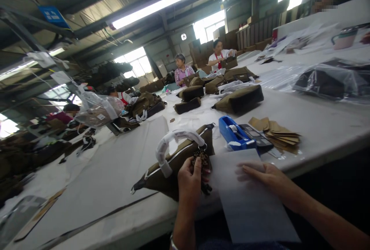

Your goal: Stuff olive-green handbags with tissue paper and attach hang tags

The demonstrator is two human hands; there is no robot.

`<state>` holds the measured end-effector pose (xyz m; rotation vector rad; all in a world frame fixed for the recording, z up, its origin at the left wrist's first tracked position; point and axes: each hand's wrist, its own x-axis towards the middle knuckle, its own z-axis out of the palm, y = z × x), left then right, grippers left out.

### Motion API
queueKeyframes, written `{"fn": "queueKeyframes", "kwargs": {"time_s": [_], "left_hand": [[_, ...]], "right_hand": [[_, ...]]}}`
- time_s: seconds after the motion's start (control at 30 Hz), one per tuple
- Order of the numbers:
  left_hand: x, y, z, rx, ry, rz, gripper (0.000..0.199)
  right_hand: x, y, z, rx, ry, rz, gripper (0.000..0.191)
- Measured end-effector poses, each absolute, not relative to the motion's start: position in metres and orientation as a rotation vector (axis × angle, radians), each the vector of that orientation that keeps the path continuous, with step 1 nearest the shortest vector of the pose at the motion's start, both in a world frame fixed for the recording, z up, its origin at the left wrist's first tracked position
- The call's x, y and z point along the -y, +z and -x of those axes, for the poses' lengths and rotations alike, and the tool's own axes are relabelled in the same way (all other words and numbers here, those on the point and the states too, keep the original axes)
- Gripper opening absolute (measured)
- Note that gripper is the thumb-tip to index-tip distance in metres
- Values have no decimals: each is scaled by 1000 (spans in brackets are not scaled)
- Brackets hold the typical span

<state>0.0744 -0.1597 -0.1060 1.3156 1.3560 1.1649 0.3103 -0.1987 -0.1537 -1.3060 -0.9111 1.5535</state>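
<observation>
An olive handbag (164, 178) with dark ends and a silver zip stands on the table edge before me. Its arched handle (166, 142) is wrapped in white paper. My left hand (190, 177) is closed on a leopard-patterned tag (201, 159) that hangs from the handle's ring at the bag's right side. My right hand (264, 178) pinches a translucent white sheet of paper (248, 207), the thumb in front and the fingers showing faintly behind it. The sheet hangs over the table edge, its left edge close to my left fingers.
Past the sheet stand a blue tape dispenser (235, 134) and a pile of brown paper pieces (279, 134). More olive bags (239, 99) lie farther along the white table (121, 173). Plastic-covered dark goods (323, 82) are at right. Several people work at the far side.
</observation>
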Motion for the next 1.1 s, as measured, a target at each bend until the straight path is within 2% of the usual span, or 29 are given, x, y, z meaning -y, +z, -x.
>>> {"fn": "queueKeyframes", "kwargs": {"time_s": [0.27, 0.47, 0.67, 0.8, 0.97, 1.1], "left_hand": [[180, -91, -83, -1128, 1083, -1130, 52], [184, -92, -86, -1126, 1110, -1007, 52], [179, -88, -85, -1101, 1118, -1051, 44], [185, -87, -92, -1123, 1109, -1035, 48], [186, -111, -99, -1209, 1157, -1066, 56], [184, -125, -98, -1308, 1209, -1136, 47]], "right_hand": [[190, -159, -292, 912, 1760, 985, 49], [185, -165, -298, 992, 2059, 792, 52], [170, -173, -289, 934, 1935, 858, 54], [150, -165, -272, 998, 1855, 755, 45], [139, -152, -258, 988, 1908, 642, 36], [142, -151, -257, 917, 1895, 683, 42]]}}
